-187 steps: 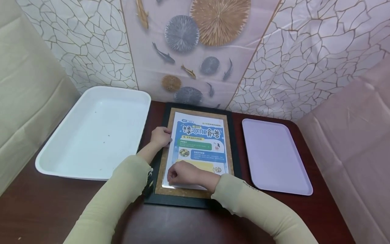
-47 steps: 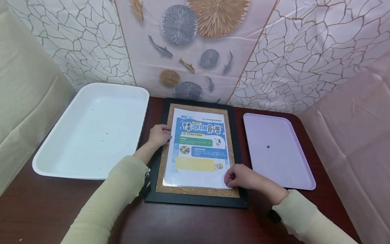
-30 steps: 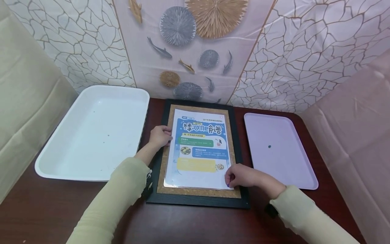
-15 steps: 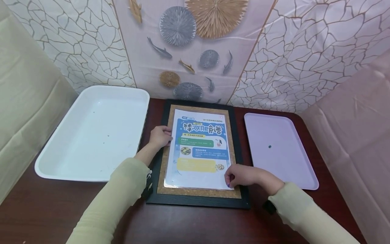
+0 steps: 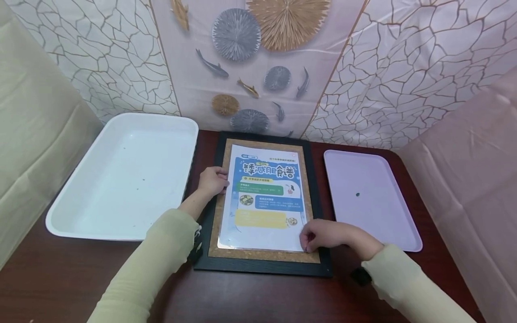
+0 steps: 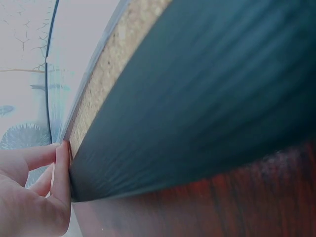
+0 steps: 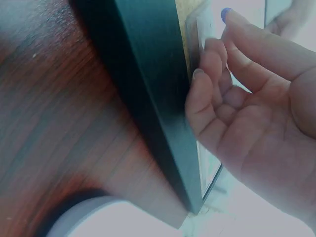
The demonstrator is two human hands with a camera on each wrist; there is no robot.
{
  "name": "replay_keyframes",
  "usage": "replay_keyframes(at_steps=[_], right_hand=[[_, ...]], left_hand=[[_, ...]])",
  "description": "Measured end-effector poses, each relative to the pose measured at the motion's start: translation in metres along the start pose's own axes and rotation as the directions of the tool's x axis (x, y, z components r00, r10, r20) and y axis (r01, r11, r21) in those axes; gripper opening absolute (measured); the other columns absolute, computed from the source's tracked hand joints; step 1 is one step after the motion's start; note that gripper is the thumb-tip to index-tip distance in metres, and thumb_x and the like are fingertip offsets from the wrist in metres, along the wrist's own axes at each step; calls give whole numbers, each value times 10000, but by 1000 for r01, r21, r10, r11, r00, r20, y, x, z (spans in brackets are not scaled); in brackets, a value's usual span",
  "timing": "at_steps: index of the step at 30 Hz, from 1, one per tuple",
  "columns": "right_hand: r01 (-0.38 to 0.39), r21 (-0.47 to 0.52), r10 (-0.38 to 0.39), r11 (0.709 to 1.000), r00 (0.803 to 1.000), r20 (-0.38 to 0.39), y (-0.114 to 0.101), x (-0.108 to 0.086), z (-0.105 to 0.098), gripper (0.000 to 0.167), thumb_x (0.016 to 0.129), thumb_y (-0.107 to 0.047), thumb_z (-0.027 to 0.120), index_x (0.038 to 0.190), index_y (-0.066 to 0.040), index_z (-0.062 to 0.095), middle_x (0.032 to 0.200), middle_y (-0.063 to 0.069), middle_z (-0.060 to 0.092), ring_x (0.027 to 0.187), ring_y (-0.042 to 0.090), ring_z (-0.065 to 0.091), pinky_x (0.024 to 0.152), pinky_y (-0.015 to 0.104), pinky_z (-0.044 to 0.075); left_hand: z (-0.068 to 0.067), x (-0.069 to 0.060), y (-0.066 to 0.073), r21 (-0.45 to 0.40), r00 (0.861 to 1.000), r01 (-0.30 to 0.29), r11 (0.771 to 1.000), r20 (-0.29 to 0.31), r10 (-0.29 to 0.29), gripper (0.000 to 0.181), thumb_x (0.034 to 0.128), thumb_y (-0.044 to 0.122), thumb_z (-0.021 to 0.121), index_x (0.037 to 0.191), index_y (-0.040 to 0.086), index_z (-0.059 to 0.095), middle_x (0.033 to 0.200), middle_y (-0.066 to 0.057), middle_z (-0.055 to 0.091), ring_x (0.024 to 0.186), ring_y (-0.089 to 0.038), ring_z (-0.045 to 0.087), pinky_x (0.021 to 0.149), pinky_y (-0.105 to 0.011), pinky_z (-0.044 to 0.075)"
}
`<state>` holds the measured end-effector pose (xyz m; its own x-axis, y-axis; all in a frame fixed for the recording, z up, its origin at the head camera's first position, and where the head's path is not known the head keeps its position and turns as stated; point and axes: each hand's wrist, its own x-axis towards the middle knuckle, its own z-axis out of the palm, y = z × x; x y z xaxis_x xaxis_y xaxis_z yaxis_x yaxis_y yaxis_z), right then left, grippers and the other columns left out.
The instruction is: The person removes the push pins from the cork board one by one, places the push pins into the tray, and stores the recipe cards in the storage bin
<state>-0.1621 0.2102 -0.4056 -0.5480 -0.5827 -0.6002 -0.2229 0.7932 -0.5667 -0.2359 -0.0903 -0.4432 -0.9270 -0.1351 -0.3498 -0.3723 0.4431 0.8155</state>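
Observation:
A printed sheet (image 5: 262, 237) with a glossy clear edge lies on a cork board (image 5: 266, 255) in a black frame (image 5: 258, 265). My left hand (image 5: 212, 181) rests at the sheet's left edge, its fairly straight fingertips touching there; the left wrist view shows the same left hand (image 6: 37, 192) beside the cork. At the lower right corner, my right hand (image 5: 325, 234) has its fingers curled. In the right wrist view, a small purple pushpin (image 7: 226, 15) shows at the tip of its thumb, pinched with the index finger. The pin's point is hidden.
A deep white tray (image 5: 121, 231) stands to the left, with a few specks in it. On the right lies a flat lilac tray (image 5: 363, 175), holding a small dark green piece (image 5: 357, 194). Patterned cloth (image 5: 258, 67) hangs behind the dark wooden table (image 5: 250, 296).
Since the oldest frame, my right hand has moved from the sheet's lower left to its lower right corner. A green piece now shows on the lilac tray. Lately the right hand shifted slightly.

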Motion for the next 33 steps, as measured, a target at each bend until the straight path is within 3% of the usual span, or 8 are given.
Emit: replay_keyframes(at_steps=[4,8,12,17,23,29,33], right_hand=[[35,94,-27,995,995,-91,14,-8,-7,55,839,-51,622,794,-56,652,690,-23,574,656,111,509,600,227,452],[-2,202,45,979,977,-208,26,-20,-19,95,851,-96,619,839,-8,651,712,42,606,660,151,537,623,305,500],[-55,254,134,966,943,-303,42,-33,-31,179,874,-138,596,896,32,648,795,86,649,710,158,581,683,323,535],[-124,300,245,946,879,-410,68,-47,-46,261,896,-156,578,976,87,633,836,63,663,744,123,606,694,270,542],[-187,403,383,896,787,-485,98,-56,-60,332,922,-176,543,1043,129,591,798,-24,653,716,57,579,673,218,547],[-287,466,519,837,689,-506,126,-53,-66,381,893,-206,562,1082,124,589,720,-97,629,668,20,564,638,195,523],[-344,483,575,806,648,-500,139,-48,-64,388,875,-213,584,1079,117,608,674,-103,617,643,29,547,614,205,487]], left_hand=[[1,0,0,-1,1000,-6,1000,2,6,391,894,64,590,1282,57,537,1106,-136,628,942,-242,649,694,-232,566],[1,0,0,0,1000,-4,1000,3,4,390,897,69,589,1283,56,535,1111,-136,627,945,-243,649,691,-232,565],[0,-1,0,7,1000,4,1000,1,-4,389,895,60,587,1281,55,538,1115,-136,627,944,-244,649,630,-190,549],[1,-1,-1,5,1000,7,1000,-2,-7,387,896,63,588,1279,55,538,1116,-136,624,942,-245,649,655,-206,557],[1,-2,0,3,1000,2,1000,-2,-2,387,897,65,590,1279,50,533,1114,-141,623,945,-250,647,729,-260,570],[1,0,0,-4,1000,7,1000,-1,-7,384,891,65,600,1270,56,543,1101,-133,634,932,-240,654,701,-251,571],[2,1,-1,-5,1000,18,1000,6,-18,379,891,76,606,1265,63,548,1096,-129,636,923,-229,657,623,-193,552]])
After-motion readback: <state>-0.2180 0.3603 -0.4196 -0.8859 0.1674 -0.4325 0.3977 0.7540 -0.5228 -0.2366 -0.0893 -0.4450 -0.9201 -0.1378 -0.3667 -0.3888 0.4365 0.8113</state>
